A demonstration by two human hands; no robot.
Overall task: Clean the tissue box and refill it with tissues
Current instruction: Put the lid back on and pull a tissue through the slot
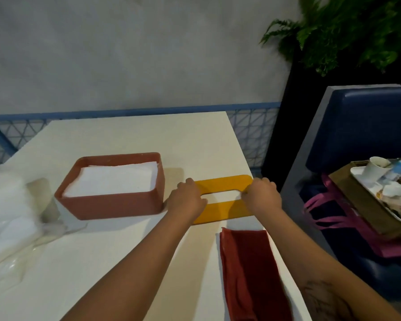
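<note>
Yellow slotted flat lid (pixel 222 210) gripped by left hand (pixel 186 201), right hand (pixel 262 196).

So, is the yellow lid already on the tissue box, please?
No, the left hand and right hand hold the lid on the table, beside the open box.

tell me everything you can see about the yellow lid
The flat yellow-orange rectangular lid has rounded corners and a long oval slot through its middle; it looks like smooth plastic. It lies level near the right edge of the white table, right of the open red-brown tissue box. The left hand grips its left end, the right hand its right end. Whether it rests on the table or is just lifted is unclear.
</note>
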